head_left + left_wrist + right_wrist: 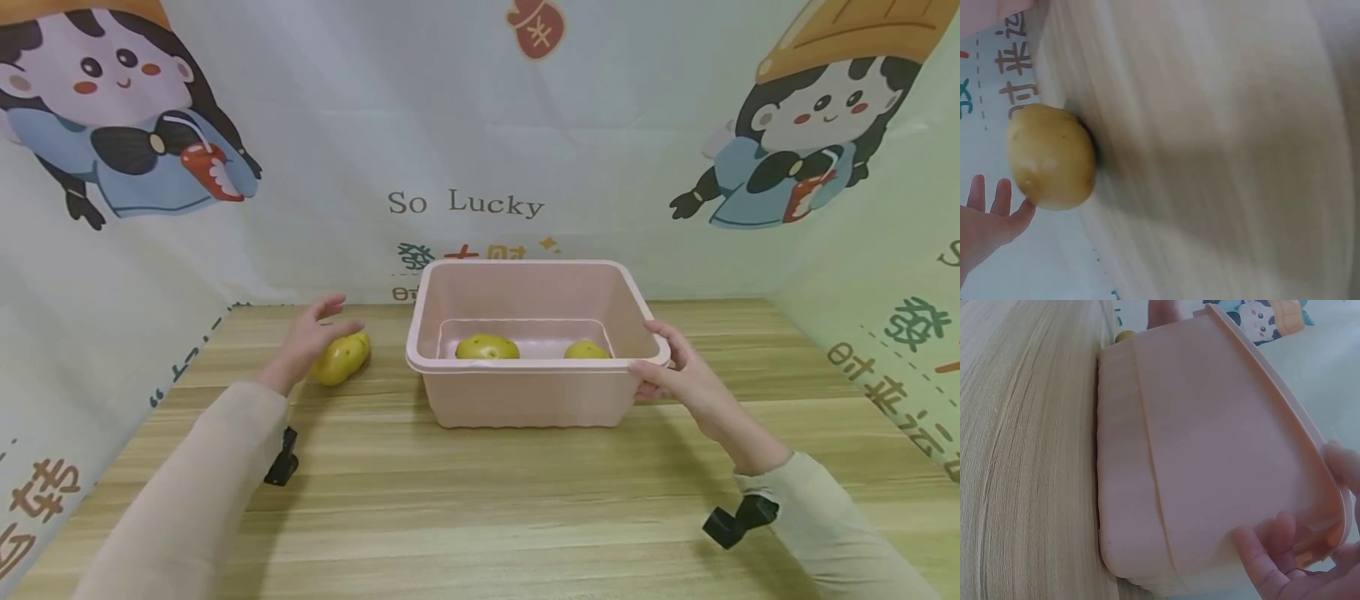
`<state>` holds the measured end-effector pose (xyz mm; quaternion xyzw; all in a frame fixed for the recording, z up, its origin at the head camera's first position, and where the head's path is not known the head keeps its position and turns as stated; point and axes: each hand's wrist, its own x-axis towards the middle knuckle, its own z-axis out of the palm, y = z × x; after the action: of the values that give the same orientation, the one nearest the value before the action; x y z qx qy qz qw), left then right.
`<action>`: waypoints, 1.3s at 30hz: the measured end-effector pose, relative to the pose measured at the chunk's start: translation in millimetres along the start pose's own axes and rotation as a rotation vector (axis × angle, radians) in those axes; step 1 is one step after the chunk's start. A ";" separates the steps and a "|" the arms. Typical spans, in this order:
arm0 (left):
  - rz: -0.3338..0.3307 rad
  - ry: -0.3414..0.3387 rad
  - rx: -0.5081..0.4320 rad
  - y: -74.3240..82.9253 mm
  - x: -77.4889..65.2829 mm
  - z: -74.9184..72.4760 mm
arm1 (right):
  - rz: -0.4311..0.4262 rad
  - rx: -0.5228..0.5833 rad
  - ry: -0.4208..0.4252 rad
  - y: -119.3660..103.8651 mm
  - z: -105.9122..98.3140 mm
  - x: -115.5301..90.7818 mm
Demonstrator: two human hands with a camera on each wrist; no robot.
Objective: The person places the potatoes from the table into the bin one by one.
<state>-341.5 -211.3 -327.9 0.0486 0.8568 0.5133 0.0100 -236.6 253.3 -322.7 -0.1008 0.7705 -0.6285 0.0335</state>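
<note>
On the table's left side lies a yellow potato [343, 358], whole and smooth in the left wrist view too. My left hand [311, 337] is beside it, thumb and fingers spread, the hand overlapping the potato's upper edge in the head view. In the middle stands a pink plastic bin [525, 400]. Two more potatoes lie in it: one at left [487, 347] and one at right [587, 350], its lower part hidden by the front wall. My right hand [686, 375] grips the bin's right rim, thumb at the front corner and other fingers along the side.
The wood-grain table [480, 517] extends in front of the bin. A printed cloth [322, 167] hangs behind the table and along both sides. A black camera mount sits on each wrist, the right one [738, 521] close above the table.
</note>
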 end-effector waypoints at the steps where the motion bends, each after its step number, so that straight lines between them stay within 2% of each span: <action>1: -0.002 0.003 -0.004 -2.0 -1.2 0.2 | 0.000 -0.001 -0.001 0.2 -0.1 0.3; 16: -0.055 0.036 -0.026 -22.4 -5.1 3.6 | 0.004 0.002 -0.005 0.7 -0.6 0.6; 24: -0.113 0.047 -0.040 -32.6 -4.1 5.2 | 0.005 0.002 -0.008 -0.8 -0.6 -0.5; 31: -0.110 0.035 -0.026 -45.3 -2.8 7.2 | 0.010 -0.011 -0.006 -1.1 -0.8 0.3; 39: -0.128 0.025 0.005 -52.0 -1.3 11.0 | 0.011 -0.009 -0.006 -0.2 -1.2 -0.5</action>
<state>-343.3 -226.2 -378.9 -0.0129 0.8594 0.5101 0.0319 -236.3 254.6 -322.2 -0.0988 0.7738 -0.6244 0.0390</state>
